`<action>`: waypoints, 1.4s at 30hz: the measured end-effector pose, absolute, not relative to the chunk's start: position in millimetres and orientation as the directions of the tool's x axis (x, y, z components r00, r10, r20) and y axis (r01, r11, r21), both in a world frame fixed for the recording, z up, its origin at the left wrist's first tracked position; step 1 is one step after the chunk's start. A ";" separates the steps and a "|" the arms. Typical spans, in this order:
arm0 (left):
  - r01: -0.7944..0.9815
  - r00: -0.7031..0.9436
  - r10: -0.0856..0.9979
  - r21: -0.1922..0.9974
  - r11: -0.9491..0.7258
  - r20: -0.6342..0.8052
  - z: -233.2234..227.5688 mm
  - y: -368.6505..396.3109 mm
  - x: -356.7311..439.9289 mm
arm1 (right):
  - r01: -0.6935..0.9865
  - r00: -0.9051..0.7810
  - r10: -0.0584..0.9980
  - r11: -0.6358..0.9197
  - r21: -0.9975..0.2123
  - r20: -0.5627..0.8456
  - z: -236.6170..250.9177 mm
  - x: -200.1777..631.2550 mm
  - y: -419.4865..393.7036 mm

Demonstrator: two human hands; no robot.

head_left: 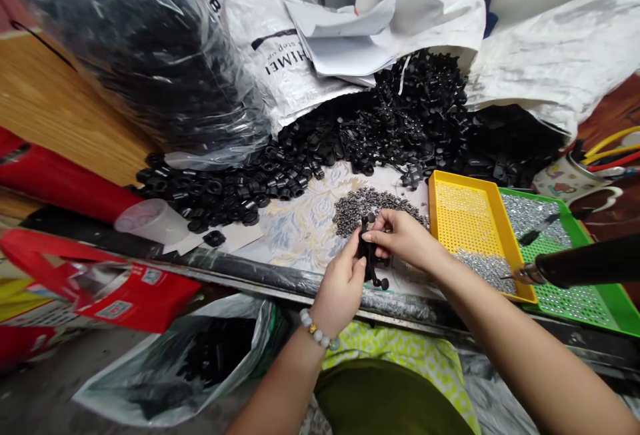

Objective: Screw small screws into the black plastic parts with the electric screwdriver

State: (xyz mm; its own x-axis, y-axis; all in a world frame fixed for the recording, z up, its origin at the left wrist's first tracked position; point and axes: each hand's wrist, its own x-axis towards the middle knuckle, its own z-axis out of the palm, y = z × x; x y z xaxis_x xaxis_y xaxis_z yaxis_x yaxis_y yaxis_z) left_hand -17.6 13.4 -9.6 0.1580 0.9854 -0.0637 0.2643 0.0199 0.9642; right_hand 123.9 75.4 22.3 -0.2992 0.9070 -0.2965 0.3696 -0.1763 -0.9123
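A clear bag of black parts lies far left. The left hand and right hand together pinch a black plastic piece above the surface, beside a yellow tray.

black plastic part: showing plain black between both hands
loose parts heap: lying all black
small screws pile: glinting dark grey
yellow tray: showing bright yellow, dotted with perforations
green tray: showing vivid green, perforated likewise
table cover: showing pale blue and cream floral swirls
bead bracelet: showing white and pale grey beads, one yellowish
red bag: showing red with white labels
woven sacks: showing white, one printed with dark lettering
apron: showing lime green with white patterning
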 end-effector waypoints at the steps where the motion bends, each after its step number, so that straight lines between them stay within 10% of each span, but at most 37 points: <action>1: 0.242 0.158 0.985 0.970 0.023 -0.063 -9.1 13.3 -17.3 | 0.377 -0.293 0.915 -0.156 -0.913 -0.278 22.7 123.8 75.0; 16: 0.021 0.200 0.963 0.984 0.179 -0.179 -4.2 13.8 -22.3 | 0.455 -0.345 0.934 0.079 -0.887 -0.094 27.0 127.4 75.1; 26: -0.065 0.224 0.953 0.973 0.221 -0.202 -1.4 15.1 -23.1 | 0.327 -0.361 0.896 -0.139 -0.935 -0.259 39.8 125.3 72.4; 42: -0.191 0.220 0.953 0.949 0.251 -0.207 12.0 12.1 -19.9 | 0.227 -0.377 0.914 -0.064 -0.972 -0.149 37.6 136.1 72.5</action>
State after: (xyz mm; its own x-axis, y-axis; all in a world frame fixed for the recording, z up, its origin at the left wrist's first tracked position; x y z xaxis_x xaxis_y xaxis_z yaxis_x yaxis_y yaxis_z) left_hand -19.9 12.1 12.0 0.2196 0.9533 -0.2074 -0.1912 0.2505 0.9490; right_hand 136.1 72.5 37.6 -0.3772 0.9141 -0.1485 0.2266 -0.0644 -0.9719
